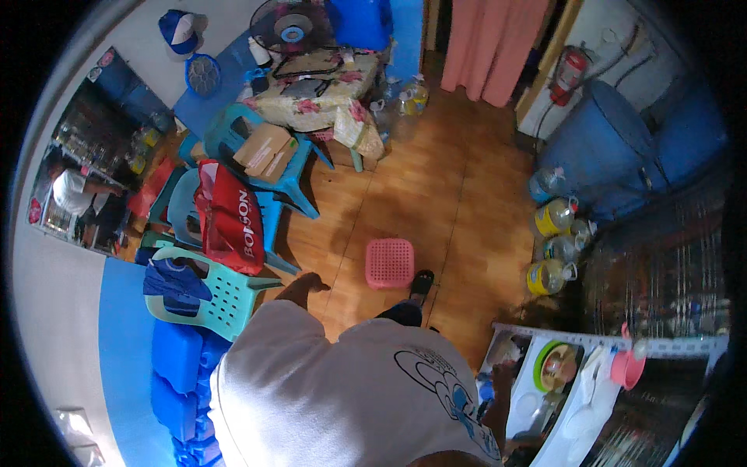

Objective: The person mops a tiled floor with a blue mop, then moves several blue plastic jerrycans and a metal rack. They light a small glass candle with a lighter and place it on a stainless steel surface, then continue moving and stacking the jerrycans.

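Your white shirt (342, 381) fills the near middle, a line-drawn print on its right side. Your right hand (502, 375) is at the left edge of the white rack (595, 339), beside a small blue item (486, 390); its fingers are in shadow, so you cannot tell whether it grasps anything. On the rack, the green-rimmed bowl (539, 366) sits near the far edge, to the right of that hand. White trays lie right of the bowl, and a pink cup (626, 370) stands at the far edge.

Your left hand (311, 285) hangs over the floor, released, fingers loosely bent, nothing seen in it. It is near the front edge of a pale green chair (226, 300), which has dark blue cloth (177, 282) over its back. One slippered foot (422, 285) shows just right of a pink stool (389, 263) on the wood-patterned floor.

Farther left, blue chairs carry a red bag (228, 218) and a cardboard box (266, 152). Farther right, capped bottles (551, 276) line up before a blue drum (595, 148). At the far end, a fan (292, 33) stands at the back of the flower-clothed bench (311, 113), left of a pink curtain (490, 50).
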A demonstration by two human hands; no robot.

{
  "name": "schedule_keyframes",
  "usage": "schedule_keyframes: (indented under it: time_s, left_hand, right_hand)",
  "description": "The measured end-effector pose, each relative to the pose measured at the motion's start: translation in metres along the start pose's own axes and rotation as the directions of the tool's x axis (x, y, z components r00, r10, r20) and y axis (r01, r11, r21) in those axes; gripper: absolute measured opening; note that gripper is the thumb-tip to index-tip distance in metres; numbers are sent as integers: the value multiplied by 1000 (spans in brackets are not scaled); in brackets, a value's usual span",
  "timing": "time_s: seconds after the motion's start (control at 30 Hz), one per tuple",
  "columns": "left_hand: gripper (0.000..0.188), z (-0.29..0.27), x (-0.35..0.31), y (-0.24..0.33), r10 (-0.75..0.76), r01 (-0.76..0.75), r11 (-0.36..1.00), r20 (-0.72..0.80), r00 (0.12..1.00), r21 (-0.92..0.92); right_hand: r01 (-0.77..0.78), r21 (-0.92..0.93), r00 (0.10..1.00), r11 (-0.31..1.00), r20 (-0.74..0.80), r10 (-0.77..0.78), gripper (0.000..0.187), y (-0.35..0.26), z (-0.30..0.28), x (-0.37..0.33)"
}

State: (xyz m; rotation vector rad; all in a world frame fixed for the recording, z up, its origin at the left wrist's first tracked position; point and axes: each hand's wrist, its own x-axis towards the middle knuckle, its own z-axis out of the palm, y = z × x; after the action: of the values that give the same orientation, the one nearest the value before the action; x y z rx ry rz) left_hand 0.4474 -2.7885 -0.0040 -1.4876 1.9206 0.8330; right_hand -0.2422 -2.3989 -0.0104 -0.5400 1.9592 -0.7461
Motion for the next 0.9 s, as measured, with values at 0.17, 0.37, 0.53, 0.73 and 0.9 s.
schedule_keyframes:
  time_s: [0.17, 0.37, 0.53, 0.73, 0.9]
  left_hand:
    - [65, -22, 57, 51, 12, 13, 965, 92, 996, -264]
    - [64, -136, 123, 119, 52, -80, 802, -65, 997, -591]
    - [69, -271, 170, 101, -87, -46, 868, -242, 966, -494]
    - [71, -322, 214, 78, -270, 3, 787, -340, 901, -617]
    - [59, -277, 252, 59, -389, 178, 699, -160, 907, -692]
  right_hand:
    - [145, -148, 989, 978, 11, -145, 28, -120, -3, 76]
    - [-121, -267, 958, 956, 219, 183, 28, -142, 2, 169]
    - [-510, -114, 787, 853, 339, 516, 26, -152, 2, 264]
    - [-196, -374, 871, 907, 358, 336, 29, -281, -2, 373]
    - [-46, -487, 890, 872, 377, 257, 32, -397, -10, 505]
